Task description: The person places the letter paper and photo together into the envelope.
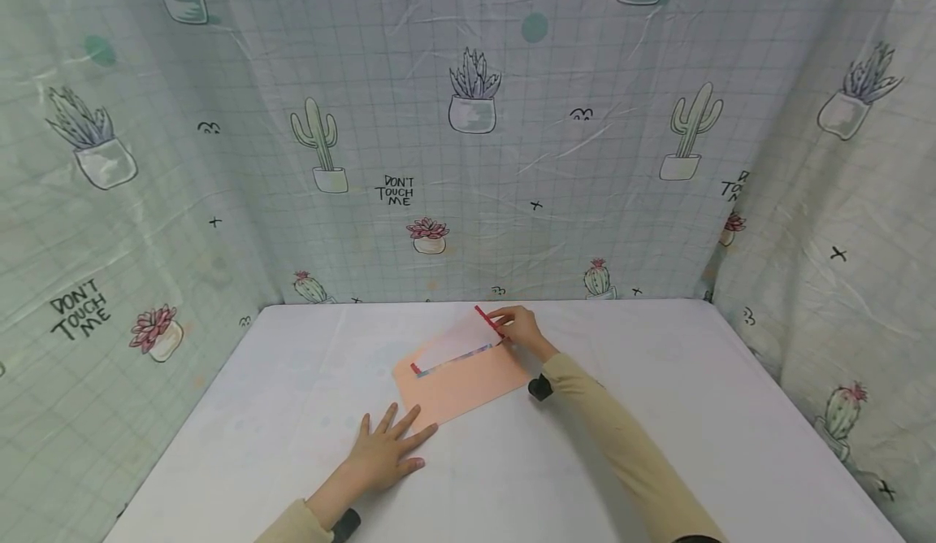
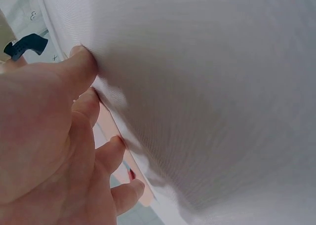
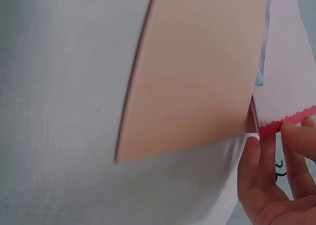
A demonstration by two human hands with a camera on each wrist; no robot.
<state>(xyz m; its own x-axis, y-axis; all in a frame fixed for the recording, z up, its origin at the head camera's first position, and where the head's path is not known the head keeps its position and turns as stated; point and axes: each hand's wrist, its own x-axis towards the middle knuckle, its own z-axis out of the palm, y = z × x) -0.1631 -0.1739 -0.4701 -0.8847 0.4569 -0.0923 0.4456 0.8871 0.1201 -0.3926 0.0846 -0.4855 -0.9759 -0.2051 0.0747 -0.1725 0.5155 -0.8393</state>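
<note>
A peach envelope (image 1: 468, 390) lies slanted on the white table. Out of its far side sticks a pale card (image 1: 455, 341) with red ends, and a blue patterned strip (image 1: 457, 360) shows along the line where card and envelope meet. My right hand (image 1: 521, 327) pinches the card's red right end between thumb and fingers; the right wrist view shows the scalloped red border (image 3: 291, 121) in that grip. With fingers spread, my left hand (image 1: 380, 455) rests at the envelope's near left edge, its fingertips (image 2: 116, 143) along that edge. The card's lower part is hidden in the envelope.
A cloth printed with cacti (image 1: 471, 112) hangs behind the table and at both sides. The white tabletop (image 1: 292, 397) extends around the envelope. Each wrist carries a dark strapped device (image 1: 540, 387).
</note>
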